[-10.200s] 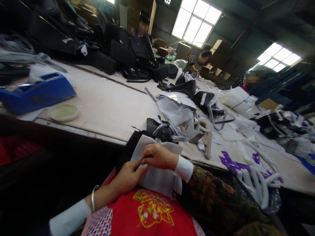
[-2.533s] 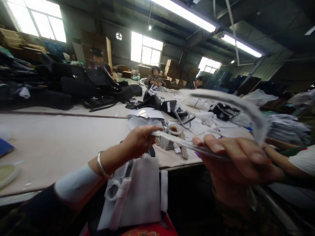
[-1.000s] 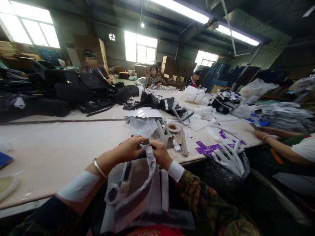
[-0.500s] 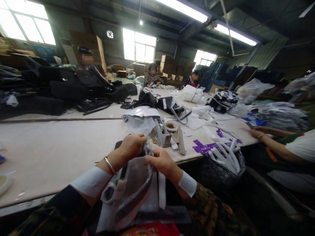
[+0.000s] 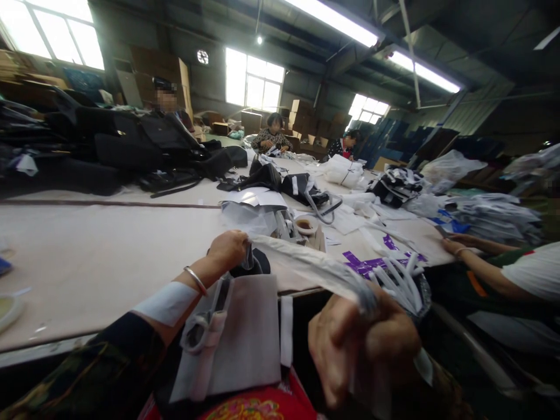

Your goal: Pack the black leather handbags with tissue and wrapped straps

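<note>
The left hand (image 5: 230,248) pinched and the right hand (image 5: 367,344) clenched a long whitish plastic strip (image 5: 306,265), holding it taut; any further pull likely needed both grips firm.

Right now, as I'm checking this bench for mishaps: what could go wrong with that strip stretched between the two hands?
1. The strip is stretched tight between the left hand and the right hand; it may tear or slip from the left pinch.
2. The grey cloth lies on the lap with no hand on it; it could slide off.
3. The right hand is close to the bin of white strips and might knock it.
</note>
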A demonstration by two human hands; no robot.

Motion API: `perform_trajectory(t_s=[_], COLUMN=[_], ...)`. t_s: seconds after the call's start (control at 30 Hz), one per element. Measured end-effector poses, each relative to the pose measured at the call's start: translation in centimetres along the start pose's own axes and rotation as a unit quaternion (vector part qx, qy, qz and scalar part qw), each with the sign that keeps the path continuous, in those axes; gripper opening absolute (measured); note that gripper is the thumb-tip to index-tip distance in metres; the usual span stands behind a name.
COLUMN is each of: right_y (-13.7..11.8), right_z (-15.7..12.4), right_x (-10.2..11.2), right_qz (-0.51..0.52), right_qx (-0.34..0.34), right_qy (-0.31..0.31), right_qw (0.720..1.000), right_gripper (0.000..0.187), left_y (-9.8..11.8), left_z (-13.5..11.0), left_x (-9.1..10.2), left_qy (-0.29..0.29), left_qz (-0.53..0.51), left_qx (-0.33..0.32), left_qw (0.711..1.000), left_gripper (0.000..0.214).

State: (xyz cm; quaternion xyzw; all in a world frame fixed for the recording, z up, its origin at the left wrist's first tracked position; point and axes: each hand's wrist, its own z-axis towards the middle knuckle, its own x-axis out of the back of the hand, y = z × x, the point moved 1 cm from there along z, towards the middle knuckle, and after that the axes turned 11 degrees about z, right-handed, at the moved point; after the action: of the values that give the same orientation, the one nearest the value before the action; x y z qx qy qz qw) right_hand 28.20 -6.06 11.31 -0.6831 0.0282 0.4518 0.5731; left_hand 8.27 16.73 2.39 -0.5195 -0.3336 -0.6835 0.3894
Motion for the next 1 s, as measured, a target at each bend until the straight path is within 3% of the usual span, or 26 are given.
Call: perform_trajectory(t_s=[0.1,0.27,0.33,0.37,0.4,0.47,0.5,0.53,0.57,0.63,0.77,1.0], right_y=[-0.9,-2.1,-2.4,-2.5,-2.5,-2.4,-2.4,-2.3,-2.3,-2.2,-1.8,-0.2], right_z=[0.9,6.5,8.9,9.9,10.8,12.2,12.8,13.3,13.7,14.2,14.4,13.7], right_x=[0.0,0.6,0.8,1.0,1.2,1.8,2.1,2.5,2.8,3.4,4.1,4.3], right_qz=[0.011,-0.034,-0.015,-0.005,0.003,0.014,0.017,0.019,0.020,0.026,0.033,-0.006], right_qx=[0.075,0.174,0.181,0.179,0.172,0.152,0.142,0.131,0.123,0.113,0.123,0.121], right_qy=[0.011,0.062,0.061,0.060,0.059,0.057,0.057,0.058,0.059,0.063,0.086,0.119], right_qw=[0.997,0.982,0.981,0.982,0.983,0.987,0.988,0.989,0.990,0.991,0.988,0.985], right_gripper=[0.044,0.040,0.031,0.027,0.025,0.024,0.024,0.025,0.025,0.027,0.027,0.010], left_y=[0.2,0.6,1.2,1.7,2.2,3.6,4.3,5.0,5.6,6.5,7.3,7.2], left_z=[-0.1,-1.5,-2.9,-3.8,-4.7,-6.8,-7.8,-8.7,-9.5,-10.5,-10.7,-9.7], left_x=[0.1,2.7,4.2,4.8,5.1,5.3,5.2,4.9,4.5,3.8,3.5,4.1], left_qy=[0.010,0.084,0.109,0.088,0.040,-0.105,-0.171,-0.218,-0.246,-0.248,-0.180,-0.131], left_qz=[-0.018,-0.058,-0.171,-0.276,-0.402,-0.621,-0.680,-0.713,-0.728,-0.727,-0.680,-0.603], left_qx=[0.009,0.041,0.038,0.019,-0.010,-0.076,-0.101,-0.113,-0.112,-0.087,-0.011,0.031], left_qw=[1.000,0.994,0.979,0.957,0.915,0.773,0.706,0.656,0.630,0.634,0.711,0.786], left_gripper=[0.025,0.030,0.038,0.040,0.042,0.051,0.054,0.054,0.051,0.042,0.039,0.032])
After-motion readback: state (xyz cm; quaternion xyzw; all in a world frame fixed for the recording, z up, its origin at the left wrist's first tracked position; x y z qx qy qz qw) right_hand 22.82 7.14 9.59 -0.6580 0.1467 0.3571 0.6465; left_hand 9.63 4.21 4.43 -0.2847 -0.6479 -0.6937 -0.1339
